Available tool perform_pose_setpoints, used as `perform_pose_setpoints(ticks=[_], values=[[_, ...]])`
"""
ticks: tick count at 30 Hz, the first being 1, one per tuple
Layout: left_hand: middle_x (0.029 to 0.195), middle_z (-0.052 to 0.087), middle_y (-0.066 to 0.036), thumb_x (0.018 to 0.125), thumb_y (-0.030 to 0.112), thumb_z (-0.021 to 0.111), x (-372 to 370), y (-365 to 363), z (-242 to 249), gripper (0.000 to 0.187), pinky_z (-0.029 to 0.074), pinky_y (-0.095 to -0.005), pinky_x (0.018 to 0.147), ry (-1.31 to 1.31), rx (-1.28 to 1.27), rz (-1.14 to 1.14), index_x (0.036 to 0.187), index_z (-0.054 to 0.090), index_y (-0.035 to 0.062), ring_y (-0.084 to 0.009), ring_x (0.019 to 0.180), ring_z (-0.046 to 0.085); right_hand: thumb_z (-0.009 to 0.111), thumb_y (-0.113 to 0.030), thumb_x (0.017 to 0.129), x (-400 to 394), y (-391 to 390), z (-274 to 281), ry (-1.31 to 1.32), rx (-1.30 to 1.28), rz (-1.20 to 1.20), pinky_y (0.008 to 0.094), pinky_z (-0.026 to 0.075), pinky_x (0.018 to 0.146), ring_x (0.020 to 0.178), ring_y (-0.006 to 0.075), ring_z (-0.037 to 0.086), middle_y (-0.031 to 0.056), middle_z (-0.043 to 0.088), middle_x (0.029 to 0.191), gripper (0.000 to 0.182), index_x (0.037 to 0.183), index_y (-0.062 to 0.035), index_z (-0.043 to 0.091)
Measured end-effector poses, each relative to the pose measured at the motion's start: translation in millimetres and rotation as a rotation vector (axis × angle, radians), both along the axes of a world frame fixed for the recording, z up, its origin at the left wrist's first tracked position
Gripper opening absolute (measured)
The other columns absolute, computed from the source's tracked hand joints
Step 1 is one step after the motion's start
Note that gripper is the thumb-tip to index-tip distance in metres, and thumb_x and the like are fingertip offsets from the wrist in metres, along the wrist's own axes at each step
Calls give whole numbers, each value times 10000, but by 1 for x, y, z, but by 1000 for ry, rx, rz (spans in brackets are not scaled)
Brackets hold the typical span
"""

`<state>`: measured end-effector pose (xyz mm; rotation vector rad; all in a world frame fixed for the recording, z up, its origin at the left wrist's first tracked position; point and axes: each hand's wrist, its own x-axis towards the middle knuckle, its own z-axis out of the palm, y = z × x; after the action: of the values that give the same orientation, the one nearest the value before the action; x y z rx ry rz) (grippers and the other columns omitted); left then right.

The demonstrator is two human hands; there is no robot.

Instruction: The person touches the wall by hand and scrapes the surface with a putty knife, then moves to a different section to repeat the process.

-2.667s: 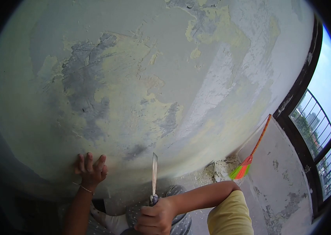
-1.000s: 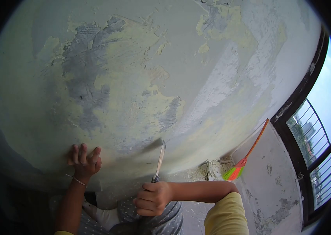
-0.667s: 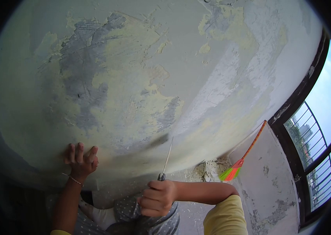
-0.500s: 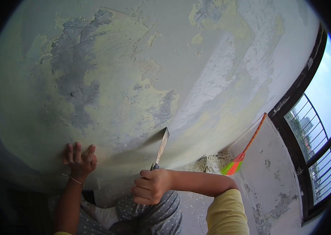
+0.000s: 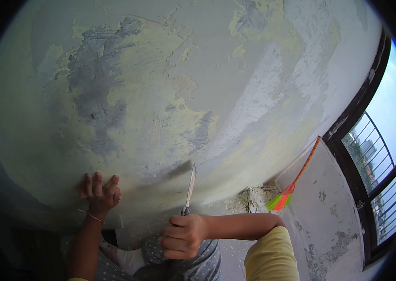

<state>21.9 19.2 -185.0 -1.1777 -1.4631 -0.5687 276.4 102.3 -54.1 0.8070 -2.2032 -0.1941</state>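
My right hand [image 5: 184, 238] is wrapped round the dark handle of a scraper [image 5: 191, 187], its thin metal blade pointing up toward the wall and seen almost edge-on. The blade's tip overlaps the lower wall, beside its own shadow. The wall [image 5: 156, 136] is patchy, with grey bare areas, yellowish layers and ragged flaking paint edges. Off to the left, my left hand [image 5: 102, 193] rests with spread fingertips against the lower wall, holding nothing. A thin bracelet circles that wrist.
A broom [image 5: 296, 182] with an orange handle and orange-green bristles leans in the corner at right. Beside it lies a heap of peeled debris [image 5: 256, 199]. A dark-framed window [image 5: 348, 161] with railings outside stands at far right. My knees in dotted trousers [image 5: 198, 262] are below.
My right hand and the scraper have moved down a little, and the blade has turned more edge-on. The left hand keeps its place on the wall as the view shifts slightly.
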Motion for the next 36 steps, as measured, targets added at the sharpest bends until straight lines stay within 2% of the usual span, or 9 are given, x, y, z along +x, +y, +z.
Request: perform_pose_setpoints(ticks=[5, 6, 12, 15, 19, 23, 30, 34, 36], values=[[1446, 298, -99, 931, 353, 369, 2, -1, 2, 409, 244, -491, 1027, 6, -2, 14, 1323, 469, 294, -333, 1344, 243, 563, -189, 528, -3, 16, -1, -13, 108, -54, 273, 316, 480, 553, 129, 485, 10, 512, 647, 170, 577, -124, 414], [1446, 298, -98, 929, 353, 371, 1, 1, 3, 410, 245, -491, 1026, 8, 5, 7, 1324, 467, 297, -331, 1346, 242, 605, -55, 670, -6, 14, 2, -11, 76, -33, 266, 297, 462, 484, 116, 451, -7, 455, 582, 233, 563, -105, 404], [1445, 301, -94, 927, 350, 372, 2, -1, 3, 410, 249, -487, 1026, 17, 3, 16, 1321, 470, 298, -324, 1348, 243, 607, -57, 675, -3, -2, -4, -71, 5, 193, 267, 303, 466, 485, 124, 452, 0, 451, 573, 214, 573, -94, 423], [1445, 301, -94, 928, 345, 368, 1, -1, 2, 411, 246, -486, 1028, 8, 9, 11, 1324, 467, 298, -325, 1347, 248, 601, -81, 684, -1, 15, 1, -30, 102, -42, 268, 337, 474, 501, 126, 484, -5, 465, 573, 205, 570, -92, 431], [1446, 303, -96, 930, 352, 368, 1, 0, 3, 410, 240, -486, 1030, 8, 14, -9, 1323, 471, 297, -327, 1350, 247, 592, -100, 678, 5, -10, -14, -121, -10, 226, 267, 314, 475, 511, 119, 484, -5, 464, 580, 189, 573, -109, 435], [1447, 301, -96, 933, 354, 365, 2, -1, 2, 409, 239, -484, 1031, 7, 12, 5, 1322, 474, 294, -326, 1353, 242, 569, -197, 611, 12, 16, 0, -90, 105, -54, 286, 355, 513, 564, 145, 508, 9, 501, 632, 154, 591, -119, 438], [1450, 299, -95, 934, 351, 363, 0, -1, 2, 411, 238, -490, 1032, 13, 4, 9, 1329, 465, 298, -329, 1350, 245, 593, -166, 588, 6, 7, -7, -156, 89, 191, 268, 283, 457, 522, 121, 463, -1, 472, 622, 209, 567, -125, 389], [1448, 300, -96, 936, 353, 360, 1, 0, 2, 408, 244, -490, 1029, 3, 13, -10, 1326, 466, 297, -329, 1352, 240, 572, -211, 593, 7, 20, 1, -163, 159, -17, 288, 345, 505, 574, 141, 495, -17, 467, 606, 142, 596, -128, 456], [1446, 301, -96, 936, 353, 359, -1, -2, -3, 407, 248, -490, 1027, 0, 3, 3, 1325, 466, 298, -329, 1351, 240, 576, -212, 588, 12, 2, -14, -209, 107, 84, 287, 335, 499, 570, 140, 492, -18, 460, 601, 146, 597, -127, 458]])
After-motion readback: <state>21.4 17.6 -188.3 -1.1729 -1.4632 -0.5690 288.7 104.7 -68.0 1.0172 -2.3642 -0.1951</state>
